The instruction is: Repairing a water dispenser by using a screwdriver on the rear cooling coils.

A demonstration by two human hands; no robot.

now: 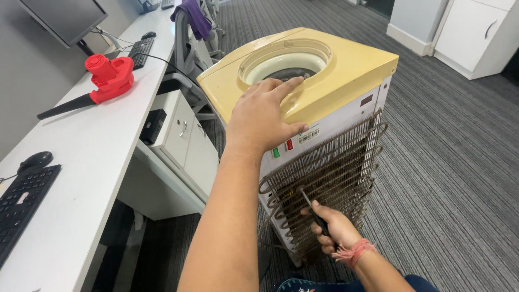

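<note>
While the left hand (263, 116) lies flat, fingers spread, on the yellow top of the water dispenser (346, 65), the right hand (335, 230) is closed around a dark-handled screwdriver (314, 212), its tip against the condenser coil (330, 173) on the back panel. Beside the dispenser, a red blower (105, 78) rests on the white tabletop (92, 157).

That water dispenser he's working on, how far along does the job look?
Done: the water dispenser has no bottle on its top and shows its back. In hand: the left hand steadies the yellow top, and the right hand sets a dark tool against the coil grille. Left: the grille still looks attached.
</note>
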